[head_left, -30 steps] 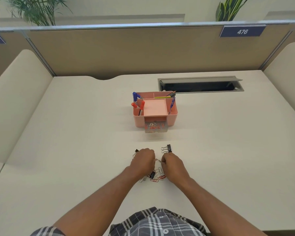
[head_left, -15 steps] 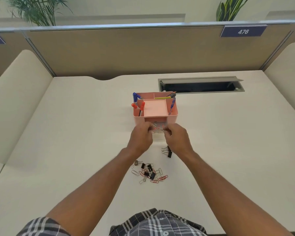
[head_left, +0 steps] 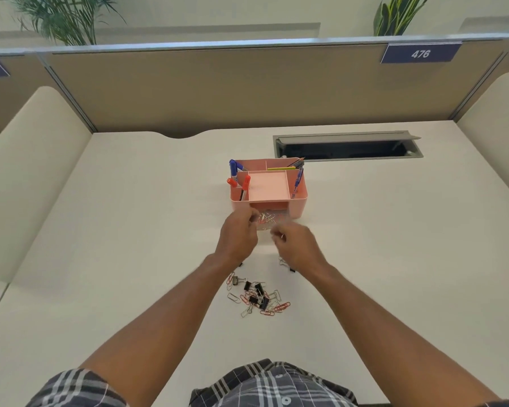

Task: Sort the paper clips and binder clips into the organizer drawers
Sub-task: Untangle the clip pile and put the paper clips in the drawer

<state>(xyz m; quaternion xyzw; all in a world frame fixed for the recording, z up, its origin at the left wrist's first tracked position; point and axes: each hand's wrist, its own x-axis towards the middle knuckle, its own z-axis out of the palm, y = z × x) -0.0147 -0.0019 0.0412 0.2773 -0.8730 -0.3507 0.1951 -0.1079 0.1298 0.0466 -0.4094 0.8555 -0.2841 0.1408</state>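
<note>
I see my left hand (head_left: 239,235) curled loosely at the left front corner of the pink organizer (head_left: 299,201), fingertips over the pulled-out clear drawer (head_left: 267,219); I cannot tell whether it pinches anything. My right hand (head_left: 299,245) sits just nearer me than the drawer, fingers bunched together and blurred, so what it holds, if anything, I cannot make out. The drawer juts from the organizer's front and holds a scatter of red and silver paper clips. Behind both wrists, nearer me than the organizer, lies the pile of clips (head_left: 257,295): black binder clips mixed with red and silver paper clips. One stray binder clip (head_left: 284,262) peeks out beside my right wrist. Markers (head_left: 233,168) and pencils (head_left: 296,163) stand in the organizer's upper compartments. Beyond it, a cable hatch (head_left: 347,146) is open in the desk (head_left: 130,230).
</note>
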